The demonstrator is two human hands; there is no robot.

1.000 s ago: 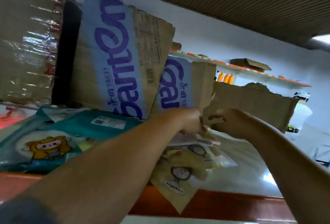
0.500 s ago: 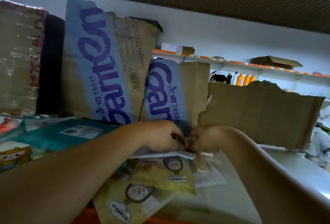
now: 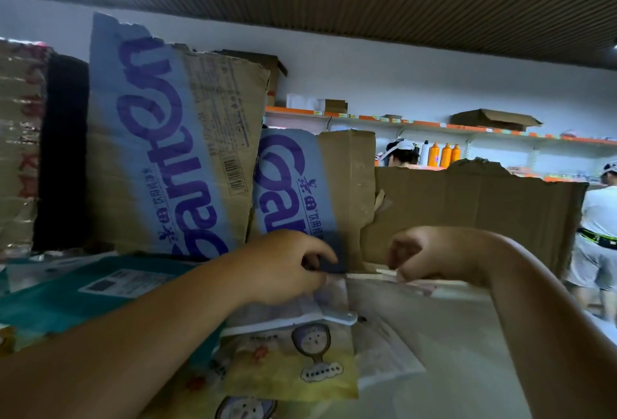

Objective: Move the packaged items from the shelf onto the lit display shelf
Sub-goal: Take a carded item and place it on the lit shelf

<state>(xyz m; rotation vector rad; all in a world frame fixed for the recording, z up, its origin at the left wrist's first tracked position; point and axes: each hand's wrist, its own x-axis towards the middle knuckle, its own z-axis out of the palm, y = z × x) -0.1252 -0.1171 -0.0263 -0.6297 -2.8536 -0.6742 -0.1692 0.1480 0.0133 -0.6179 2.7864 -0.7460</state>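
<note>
Packaged items (image 3: 300,362): yellow cartoon-printed packets lying flat and overlapped on the shelf (image 3: 460,328), just in front of the cardboard boxes (image 3: 160,151)
Hands: left hand (image 3: 283,268) and right hand (image 3: 430,258) curl their fingers onto the top packet's far edge, seemingly pinching it; near each other, not touching
Progress: apparently the pick-up step; nothing lifted; the carry to the lit display shelf remains; that shelf not identifiable
Room: teal pack (image 3: 83,298) at left; orange bottles (image 3: 444,155) on a far wall shelf; slatted ceiling

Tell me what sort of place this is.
Probably a small shop or its stock area: white wall shelving with orange edge strips carrying orange plastic bottles, torn brown cardboard cartons with blue printed bands, and yellow cartoon-printed plastic packets piled in front.
</note>
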